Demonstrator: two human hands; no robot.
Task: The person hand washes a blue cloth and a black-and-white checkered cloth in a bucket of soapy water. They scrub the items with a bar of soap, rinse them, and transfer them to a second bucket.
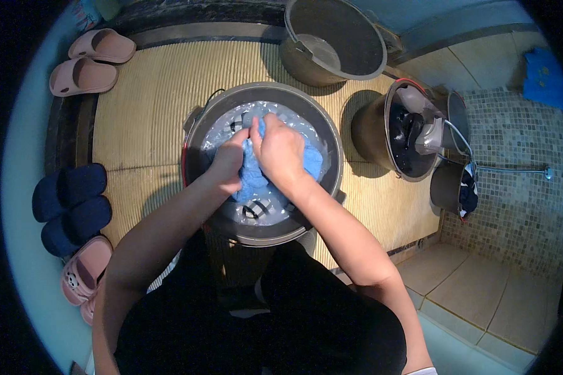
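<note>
A large dark plastic bucket (335,159) stands on the ribbed floor between my legs, with soapy-looking water and wet fabric in it. Both of my hands grip a wet blue cloth (251,176) over the middle of this bucket. The left hand (229,161) holds the cloth's left side, its thumb and fingertips close to the other hand's. My right hand (281,147) is curled over the cloth's upper part, and more blue cloth shows to its right. Pale fabric with dark markings (258,211) lies in the water below and above the cloth. Part of the cloth is hidden under my hands.
Another dark bucket (356,47) stands beyond, at the upper right. To the right, a tilted-looking bucket (373,129) holds dark liquid and a clear scoop; smaller buckets stand behind it. A hose (511,169) crosses the mosaic floor. Pink sandals (87,82) and navy slippers (75,201) line the left side.
</note>
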